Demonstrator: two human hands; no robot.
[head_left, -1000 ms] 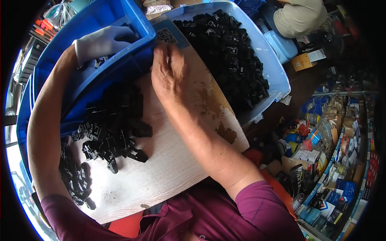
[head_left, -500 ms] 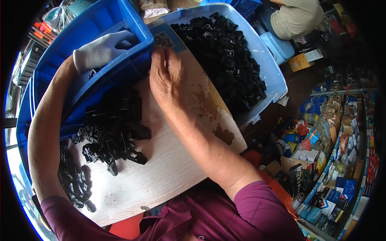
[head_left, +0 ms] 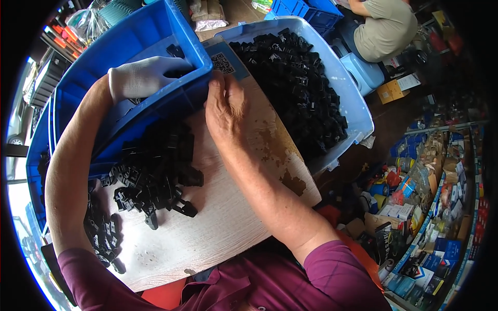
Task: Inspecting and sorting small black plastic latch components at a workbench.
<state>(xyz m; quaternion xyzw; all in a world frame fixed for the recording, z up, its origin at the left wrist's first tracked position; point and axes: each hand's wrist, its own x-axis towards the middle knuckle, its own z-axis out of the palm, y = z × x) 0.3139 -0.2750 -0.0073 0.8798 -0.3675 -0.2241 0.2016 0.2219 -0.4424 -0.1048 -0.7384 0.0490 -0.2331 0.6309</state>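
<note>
My left hand [head_left: 148,78], in a white knit glove, reaches into a blue plastic bin [head_left: 181,26] at its right end. Its fingers curl down beside black plastic parts [head_left: 175,51], and the near wall partly hides the fingertips. What they hold, if anything, does not show. My bare right hand [head_left: 226,103] is closed against the outside of the bin's right corner, fingers bent at the wall. Below the bin, a heap of black plastic parts [head_left: 155,176] lies on the pale wooden tabletop [head_left: 228,207], with more black parts [head_left: 106,233] by my left forearm.
A translucent blue tub [head_left: 358,114] full of black parts [head_left: 295,83] stands right of the worn table edge. A printed code card [head_left: 225,62] lies by the bin corner. Far right, a person [head_left: 386,28] sits near a shelf crowded with boxes [head_left: 441,254].
The whole view has shifted slightly, so everything sits a little lower and further right. Both hands keep nearly the same places at the bin's corner.
</note>
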